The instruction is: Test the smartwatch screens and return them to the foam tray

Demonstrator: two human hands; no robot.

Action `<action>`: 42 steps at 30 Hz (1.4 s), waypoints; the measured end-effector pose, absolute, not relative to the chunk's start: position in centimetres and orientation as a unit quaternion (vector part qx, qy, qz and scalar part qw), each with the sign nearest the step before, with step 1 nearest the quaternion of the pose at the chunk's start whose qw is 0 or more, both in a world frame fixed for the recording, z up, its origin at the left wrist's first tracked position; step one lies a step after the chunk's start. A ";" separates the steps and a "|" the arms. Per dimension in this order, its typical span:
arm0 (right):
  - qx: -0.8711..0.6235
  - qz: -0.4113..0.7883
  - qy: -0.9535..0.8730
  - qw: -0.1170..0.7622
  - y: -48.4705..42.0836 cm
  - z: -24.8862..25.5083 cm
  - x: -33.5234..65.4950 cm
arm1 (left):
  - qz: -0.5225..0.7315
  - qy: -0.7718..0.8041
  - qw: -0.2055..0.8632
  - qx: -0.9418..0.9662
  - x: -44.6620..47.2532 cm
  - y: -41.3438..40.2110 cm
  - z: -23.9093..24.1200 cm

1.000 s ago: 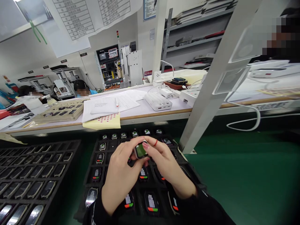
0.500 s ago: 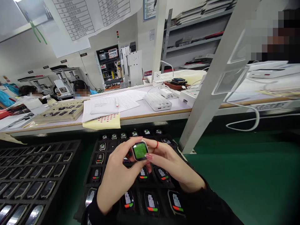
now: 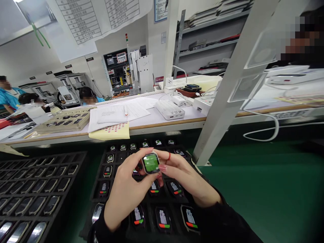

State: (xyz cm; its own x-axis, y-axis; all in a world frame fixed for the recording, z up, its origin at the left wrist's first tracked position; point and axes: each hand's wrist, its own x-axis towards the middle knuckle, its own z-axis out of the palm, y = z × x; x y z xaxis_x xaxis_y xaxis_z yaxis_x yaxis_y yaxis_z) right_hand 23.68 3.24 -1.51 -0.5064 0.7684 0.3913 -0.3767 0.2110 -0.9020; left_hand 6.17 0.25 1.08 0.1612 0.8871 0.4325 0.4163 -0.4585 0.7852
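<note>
Right in the middle of it all, the watch [image 3: 151, 162] is up in both hands, held above the black foam tray [image 3: 150, 211], its screen glowing green and turned toward the wearer! The left hand [image 3: 126, 189] has it pinched, index finger across the top edge, thumb underneath. And look at the right hand [image 3: 186, 180]: its fingers grip the other side, thumb tip at the lower right corner, index finger, with a red band around it, reaching the upper right edge. Black sleeves on both arms.

Down below, rows of other watches [image 3: 163, 217] lie in their compartments, the nearest showing white text over red and green bars, the far row bright with green and white. Over to the left, well apart from the hands, a second black tray [image 3: 73, 184] carries more watches, their screens dark or catching the light.

Beyond the trays runs the table [image 3: 144, 120], and it's busy: white papers [image 3: 111, 116] with a pen [image 3: 126, 110] on top, a yellow sheet [image 3: 110, 133] hanging over the edge, a white box [image 3: 169, 110] just beside a slanted white post [image 3: 220, 101]
</note>
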 end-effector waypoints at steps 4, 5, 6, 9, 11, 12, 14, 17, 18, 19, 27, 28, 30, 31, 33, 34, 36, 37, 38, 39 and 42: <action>-0.153 0.602 -0.622 0.477 3.6 -1.9 23.9 | 0.472 0.464 0.264 0.701 6.3 0.0 1.1; -0.151 0.603 -0.621 0.477 3.6 -1.9 23.9 | 0.469 0.466 0.265 0.702 6.3 0.0 1.1; -0.152 0.604 -0.619 0.477 3.6 -1.9 23.9 | 0.465 0.467 0.264 0.705 6.2 0.0 1.1; -0.189 0.592 -0.612 0.489 3.3 -1.6 23.4 | 0.455 0.460 0.243 0.722 6.2 0.2 1.0; -0.237 0.568 -0.604 0.507 3.0 -1.5 22.8 | 0.452 0.456 0.214 0.736 6.3 0.4 0.8; -0.257 0.555 -0.600 0.516 2.9 -1.4 22.4 | 0.451 0.455 0.198 0.742 6.4 0.5 0.7; -0.284 0.533 -0.591 0.535 2.9 -1.4 21.7 | 0.446 0.456 0.172 0.751 6.6 0.6 0.5; -0.295 0.516 -0.579 0.558 2.9 -1.4 21.0 | 0.442 0.456 0.146 0.759 6.7 0.7 0.2; -0.296 0.515 -0.577 0.561 3.0 -1.5 20.9 | 0.441 0.456 0.142 0.760 6.7 0.7 0.2; -0.294 0.518 -0.576 0.560 3.0 -1.6 20.9 | 0.441 0.455 0.140 0.761 6.7 0.7 0.2; -0.241 0.567 -0.539 0.574 3.3 -2.4 21.1 | 0.448 0.453 0.164 0.753 6.6 0.9 0.2; -0.241 0.565 -0.546 0.570 3.3 -2.3 21.1 | 0.447 0.454 0.164 0.753 6.6 0.9 0.2; -0.239 0.561 -0.558 0.563 3.3 -2.0 21.2 | 0.447 0.457 0.171 0.749 6.6 0.9 0.4; -0.239 0.562 -0.559 0.561 3.2 -1.8 21.3 | 0.448 0.459 0.178 0.747 6.6 0.8 0.5; -0.236 0.570 -0.562 0.551 3.2 -1.5 21.6 | 0.452 0.462 0.204 0.735 6.5 0.6 0.9; -0.235 0.575 -0.566 0.542 3.1 -1.4 21.7 | 0.455 0.463 0.221 0.728 6.4 0.5 1.0; -0.230 0.581 -0.578 0.525 3.0 -1.2 22.0 | 0.464 0.459 0.254 0.714 6.3 0.4 1.2; -0.228 0.581 -0.585 0.518 2.9 -1.1 22.1 | 0.467 0.456 0.265 0.710 6.2 0.3 1.3; -0.228 0.580 -0.590 0.513 2.9 -1.1 22.1 | 0.469 0.453 0.269 0.709 6.2 0.3 1.3; -0.231 0.576 -0.593 0.512 2.8 -1.1 22.1 | 0.470 0.451 0.268 0.710 6.1 0.4 1.2; -0.252 0.563 -0.597 0.513 2.8 -1.3 22.1 | 0.470 0.451 0.259 0.713 6.1 0.6 0.9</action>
